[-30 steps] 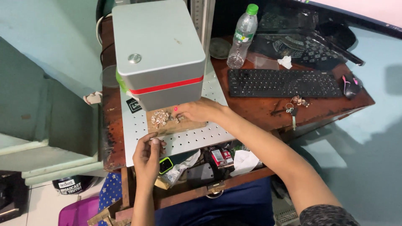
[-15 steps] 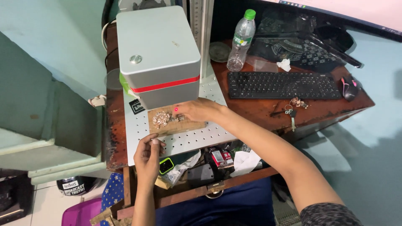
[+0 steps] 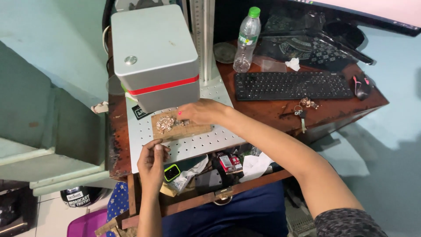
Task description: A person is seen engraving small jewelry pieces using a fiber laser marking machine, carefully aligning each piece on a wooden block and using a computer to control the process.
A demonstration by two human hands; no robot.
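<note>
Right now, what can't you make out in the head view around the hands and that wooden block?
- Head view: what the right hand pinches, if anything; its fingertips are curled over the block.
- What the small metal pieces are: too small to tell.
- Whether the left hand grips anything; its fingers are folded inward.
- The block's far edge, under the overhanging grey machine.
</note>
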